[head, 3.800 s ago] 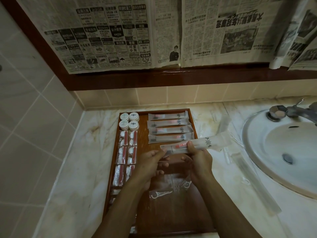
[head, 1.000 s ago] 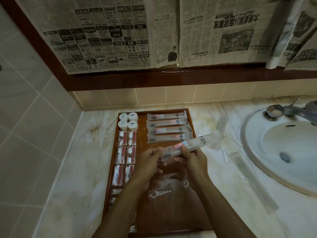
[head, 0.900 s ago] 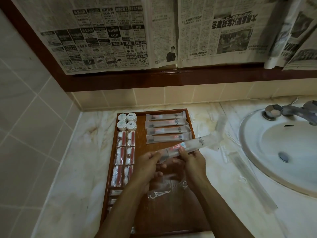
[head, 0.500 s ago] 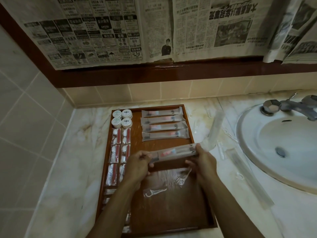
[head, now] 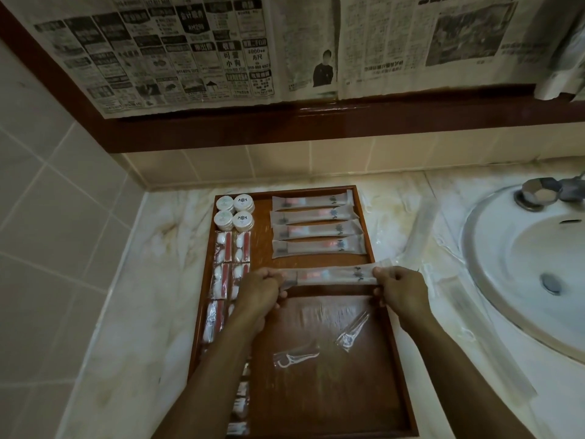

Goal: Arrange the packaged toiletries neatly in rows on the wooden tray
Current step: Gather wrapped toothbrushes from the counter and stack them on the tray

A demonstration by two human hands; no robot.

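A wooden tray (head: pixel 394 359) lies on the marble counter. Its far right part holds several long toothbrush packets (head: pixel 316 229) in a row. Round white tubs (head: pixel 234 212) sit at the far left, with small red-and-white packets (head: pixel 232 253) in two columns below them. My left hand (head: pixel 261 293) and my right hand (head: pixel 399 291) each pinch one end of another long toothbrush packet (head: pixel 329 276), held level just below that row. Two clear floss-pick packets (head: pixel 296 358) lie loose on the tray's bare middle.
A white sink (head: pixel 535 267) with a metal tap (head: pixel 538 193) is on the right. Clear long wrappers (head: pixel 421 229) lie on the counter between tray and sink. Tiled walls close in the left side and back, with newspaper (head: pixel 196 52) hung above.
The long packet was tilted, with both hands close together near its left end. My right hand has slid to its right end and the packet now lies level, lower toward the tray.
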